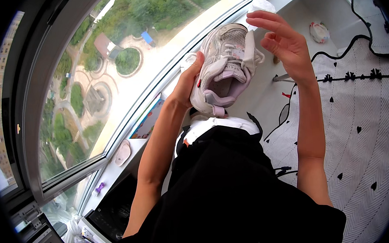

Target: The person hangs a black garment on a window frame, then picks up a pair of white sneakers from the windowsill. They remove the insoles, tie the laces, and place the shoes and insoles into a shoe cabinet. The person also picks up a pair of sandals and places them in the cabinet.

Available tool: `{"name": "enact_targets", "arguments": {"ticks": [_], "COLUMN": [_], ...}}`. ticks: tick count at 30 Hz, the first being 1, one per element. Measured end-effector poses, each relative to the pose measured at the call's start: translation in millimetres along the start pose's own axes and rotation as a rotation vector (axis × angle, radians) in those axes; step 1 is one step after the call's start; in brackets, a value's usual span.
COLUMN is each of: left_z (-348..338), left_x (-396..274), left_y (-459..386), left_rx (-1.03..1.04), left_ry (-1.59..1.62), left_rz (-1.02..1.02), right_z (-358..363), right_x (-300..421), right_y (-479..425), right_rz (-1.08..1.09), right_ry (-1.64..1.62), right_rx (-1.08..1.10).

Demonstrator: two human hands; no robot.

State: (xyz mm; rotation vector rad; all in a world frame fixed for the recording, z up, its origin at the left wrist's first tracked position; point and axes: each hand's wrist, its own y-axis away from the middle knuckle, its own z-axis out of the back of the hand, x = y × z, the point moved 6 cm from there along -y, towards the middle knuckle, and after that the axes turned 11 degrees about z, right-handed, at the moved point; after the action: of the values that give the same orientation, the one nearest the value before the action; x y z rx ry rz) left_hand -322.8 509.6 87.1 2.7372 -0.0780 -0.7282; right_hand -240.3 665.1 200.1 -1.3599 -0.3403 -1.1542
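A white and pale pink sneaker [226, 67] is held up in front of me, its toe pointing away and its heel loop towards my body. My left hand [191, 79] grips its left side, with the thumb along the upper. The laces look loose, and the tongue [234, 67] stands at the ankle opening. Just right of the toe, my right hand [282, 44] is raised with fingers apart and nothing in it. Behind the shoe's left side a whitish object [188, 61] shows in part; what it is, I cannot tell.
A large window [121, 58] runs along the left above a white sill [125, 161]. On the sill are a pink oval object [123, 152] and a small purple brush [98, 189]. White fabric with black hearts [351, 109] hangs at the right. A black appliance [112, 210] stands below the sill.
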Motion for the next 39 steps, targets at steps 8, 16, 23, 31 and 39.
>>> {"name": "enact_targets", "arguments": {"ticks": [8,16,23,31,39], "left_z": [1,7,1,2,19], "left_x": [-6,-12,-13,-12,-5], "left_y": [4,5,6,2,-8], "left_rx": [-0.209,-0.236,-0.247,-0.224,-0.103], "left_ry": [-0.223,-0.195,-0.304,-0.099,-0.037], "left_rz": [-0.087,-0.145,-0.121,-0.138,-0.111], "right_z": [-6,-32,-36,-36,-16], "right_x": [-2,31,20,26,-10], "right_y": [4,13,17,16,30], "right_rz": [-0.107,0.121,0.119,0.339,-0.128], "right_ry": [0.083,0.711,0.836,0.881,0.083], "right_rx": [0.229,0.293,0.328,0.187,0.105]}}
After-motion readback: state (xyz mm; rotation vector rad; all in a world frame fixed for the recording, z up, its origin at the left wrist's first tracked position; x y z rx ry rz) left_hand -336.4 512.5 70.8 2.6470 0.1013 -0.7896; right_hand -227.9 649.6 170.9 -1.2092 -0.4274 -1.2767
